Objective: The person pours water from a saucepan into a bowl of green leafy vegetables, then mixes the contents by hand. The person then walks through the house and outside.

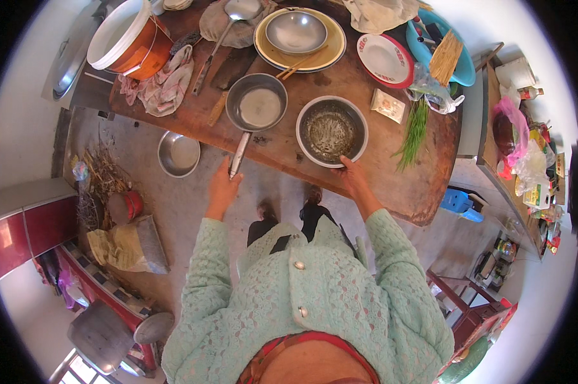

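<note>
Both hands are being used here. The tip of the frying pan [258, 104] handle is being gripped in the left hand [223, 193], fingers curled closed around the metal. With the right hand [358, 181], the near rim of a steel bowl [309, 116] is being pinched: the thumb is being laid over the edge, while the other fingers are mostly being hidden by the bowl and hand, so how tightly that grip is being squeezed can't really be told.

Looks-wise, a dull grey inside with a paler round base is being shown by the pan, and the bottom of the bowl is being coated with some wet-looking, greenish-brown residue. Both are being held near the front of the wooden table [382, 176], pan on the left, with its handle being stuck out past the slanting front edge.

As for room, only a narrow gap is being left between pan and bowl. The far side of the pan is being crowded by chopsticks [298, 67] and a wide yellow dish [261, 43]. More bare wood is being offered right of the bowl, up to the green stalks [415, 131], with a small packet [387, 105] being parked just beyond.
</note>
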The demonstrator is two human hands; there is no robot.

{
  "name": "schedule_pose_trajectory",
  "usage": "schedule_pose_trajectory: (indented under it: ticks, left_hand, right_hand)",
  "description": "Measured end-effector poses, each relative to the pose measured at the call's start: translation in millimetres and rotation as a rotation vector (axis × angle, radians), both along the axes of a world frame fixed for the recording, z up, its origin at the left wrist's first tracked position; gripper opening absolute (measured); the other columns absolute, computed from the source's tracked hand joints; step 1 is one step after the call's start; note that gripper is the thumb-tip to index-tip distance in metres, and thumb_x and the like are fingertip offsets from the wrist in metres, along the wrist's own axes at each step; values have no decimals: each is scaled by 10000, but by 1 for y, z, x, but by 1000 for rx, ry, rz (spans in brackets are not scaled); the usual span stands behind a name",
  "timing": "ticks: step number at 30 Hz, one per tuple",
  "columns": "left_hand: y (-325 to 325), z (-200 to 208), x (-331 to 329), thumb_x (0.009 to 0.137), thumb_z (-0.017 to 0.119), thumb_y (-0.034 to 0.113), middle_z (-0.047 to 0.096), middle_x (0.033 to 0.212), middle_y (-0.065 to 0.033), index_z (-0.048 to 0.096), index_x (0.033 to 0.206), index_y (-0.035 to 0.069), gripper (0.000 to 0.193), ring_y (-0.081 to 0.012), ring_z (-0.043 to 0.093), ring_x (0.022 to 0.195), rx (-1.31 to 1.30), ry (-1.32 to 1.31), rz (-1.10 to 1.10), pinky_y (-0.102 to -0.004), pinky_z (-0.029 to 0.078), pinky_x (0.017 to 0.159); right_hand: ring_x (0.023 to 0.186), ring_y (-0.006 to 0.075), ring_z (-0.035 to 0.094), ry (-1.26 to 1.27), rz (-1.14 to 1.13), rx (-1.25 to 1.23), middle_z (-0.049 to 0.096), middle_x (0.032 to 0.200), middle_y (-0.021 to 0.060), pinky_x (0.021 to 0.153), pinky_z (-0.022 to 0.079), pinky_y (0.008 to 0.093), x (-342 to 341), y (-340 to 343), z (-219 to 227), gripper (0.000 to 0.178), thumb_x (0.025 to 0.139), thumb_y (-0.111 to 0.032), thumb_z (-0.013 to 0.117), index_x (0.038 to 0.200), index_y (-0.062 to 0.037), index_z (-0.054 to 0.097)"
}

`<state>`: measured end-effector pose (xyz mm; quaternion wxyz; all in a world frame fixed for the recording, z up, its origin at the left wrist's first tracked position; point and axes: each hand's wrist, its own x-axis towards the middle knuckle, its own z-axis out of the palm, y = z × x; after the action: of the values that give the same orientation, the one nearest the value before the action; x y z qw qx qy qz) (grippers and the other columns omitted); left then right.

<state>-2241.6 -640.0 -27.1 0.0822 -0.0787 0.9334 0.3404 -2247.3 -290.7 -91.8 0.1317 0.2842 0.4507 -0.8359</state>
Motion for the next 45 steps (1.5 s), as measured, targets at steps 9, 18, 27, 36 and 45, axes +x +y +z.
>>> schedule_pose_trajectory:
  ticks: [9, 18, 27, 36, 45]
  left_hand:
    - [11, 28, 8, 628, 707, 174, 548, 1026, -171, 400, 1228, 78, 681, -327, 536, 923, -169, -60, -11, -398, 423, 751]
    - [42, 74, 23, 673, 658, 145, 494, 1045, -143, 431, 1168, 45, 553, -311, 507, 897, -355, 371, -42, -394, 409, 765]
    - [131, -18, -11, 797, 555, 243, 563, 893, -177, 456, 1084, 3, 387, -280, 567, 794, 364, -35, 44, -360, 437, 699]
    - [179, -59, -55, 835, 500, 147, 562, 765, -133, 426, 929, -4, 193, -188, 579, 518, 811, -290, 220, -300, 499, 407]
    - [172, -58, -54, 842, 477, 99, 549, 770, -108, 425, 974, 1, 172, -184, 581, 519, 1065, -349, 238, -302, 519, 394]
  right_hand:
    - [886, 219, 544, -20, -119, 11, 503, 1061, 98, 699, 514, 349, 9, -1, 11, 419, 805, -146, 580, 1164, -36, 392]
    - [914, 260, 519, 392, 286, 1110, 488, 1060, 123, 719, 469, 299, 15, 36, 58, 487, 691, -99, 643, 1137, -43, 458]
    - [1160, 397, 300, 464, 1059, 1820, 182, 1359, 170, 834, 414, 455, -67, -12, 80, 974, 518, -159, 779, 1318, -175, 224]
    - [1038, 337, 428, 634, 1123, 1706, 408, 1141, 140, 764, 454, 409, -90, -26, 14, 569, 591, -133, 684, 1118, -133, 469]
    - [1010, 313, 428, 817, 935, 1720, 424, 1141, 143, 787, 435, 395, -112, -10, 35, 367, 668, -127, 589, 1032, -121, 547]
